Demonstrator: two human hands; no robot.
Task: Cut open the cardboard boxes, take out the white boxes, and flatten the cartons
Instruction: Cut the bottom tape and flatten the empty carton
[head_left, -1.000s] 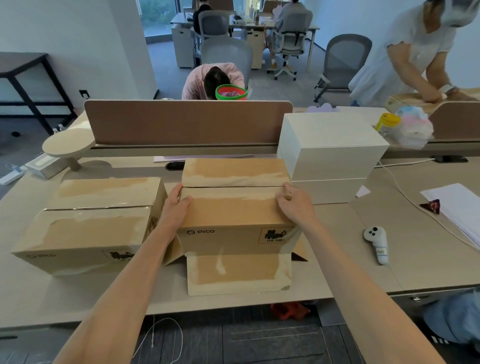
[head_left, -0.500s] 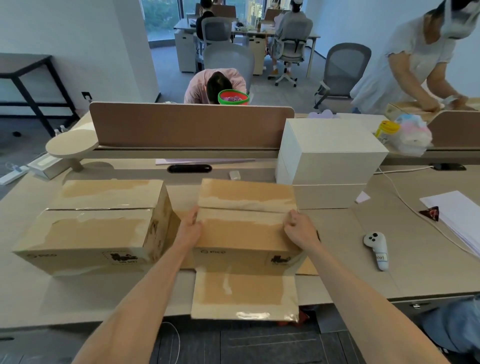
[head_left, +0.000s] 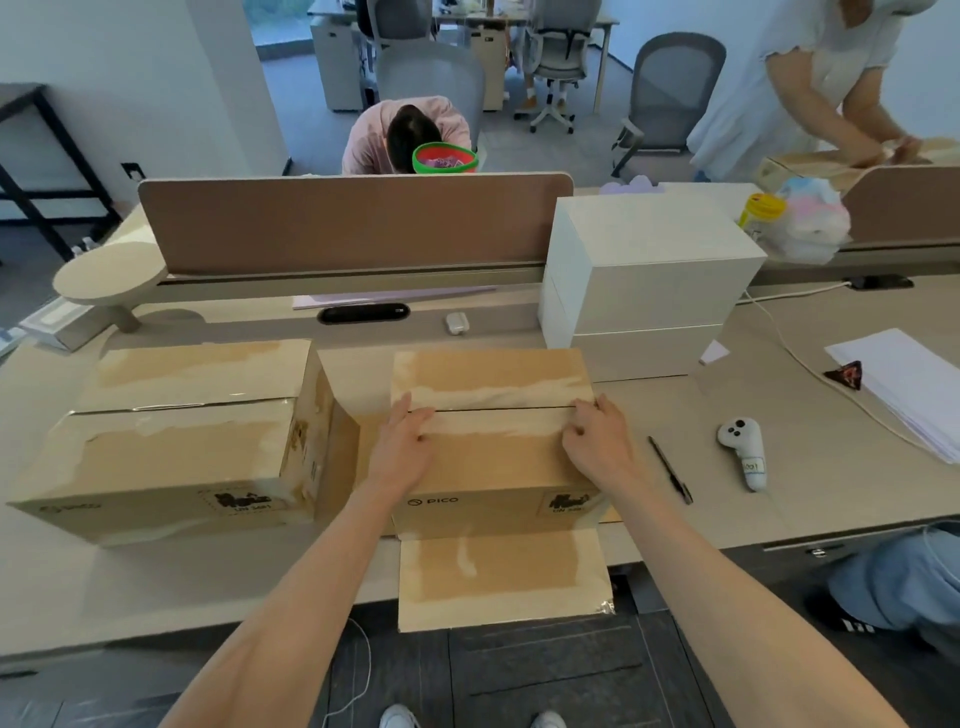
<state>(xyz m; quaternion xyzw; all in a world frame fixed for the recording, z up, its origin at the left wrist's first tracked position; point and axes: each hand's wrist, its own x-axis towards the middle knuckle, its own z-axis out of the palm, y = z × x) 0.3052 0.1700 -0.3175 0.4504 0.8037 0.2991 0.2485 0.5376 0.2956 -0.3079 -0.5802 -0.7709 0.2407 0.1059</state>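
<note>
A brown carton marked PICO lies in front of me on the desk, its top seam taped and its lower flap hanging over the desk edge. My left hand rests flat on the carton's top at the left end of the seam. My right hand presses on the right end, fingers bent with the tips at the seam. Neither hand grips anything. A second, sealed carton stands to the left, touching the first one's side flap. Two stacked white boxes stand behind on the right.
A dark pen-like tool and a white controller lie right of the carton, with a cable and a paper stack beyond. A brown divider runs along the desk's back. One person sits behind it; another stands at the right.
The carton has slid toward me and its lower flap now hangs over the desk edge. My hands have moved from its sides onto its top. The pen-like tool is now uncovered.
</note>
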